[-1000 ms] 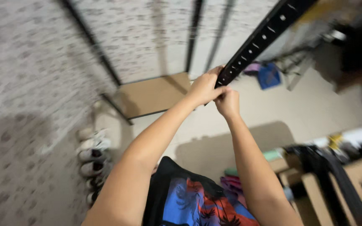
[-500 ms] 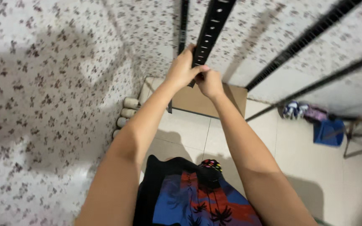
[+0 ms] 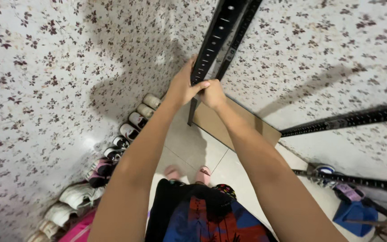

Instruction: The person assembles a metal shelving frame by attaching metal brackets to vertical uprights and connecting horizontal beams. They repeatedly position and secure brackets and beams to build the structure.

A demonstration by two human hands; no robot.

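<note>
Head camera looks steeply down along both arms, close to the floor (image 3: 193,148).

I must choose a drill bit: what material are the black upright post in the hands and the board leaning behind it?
Black post: probably painted metal, matte, with regular punched holes. Board: seemingly wood or fibreboard, plain tan, flat; uncertain.

Two hands, left hand (image 3: 182,87) and right hand (image 3: 212,94), gripped one black upright (image 3: 211,42); about ten shoes (image 3: 113,154) lined the wall at eight o'clock.
</note>
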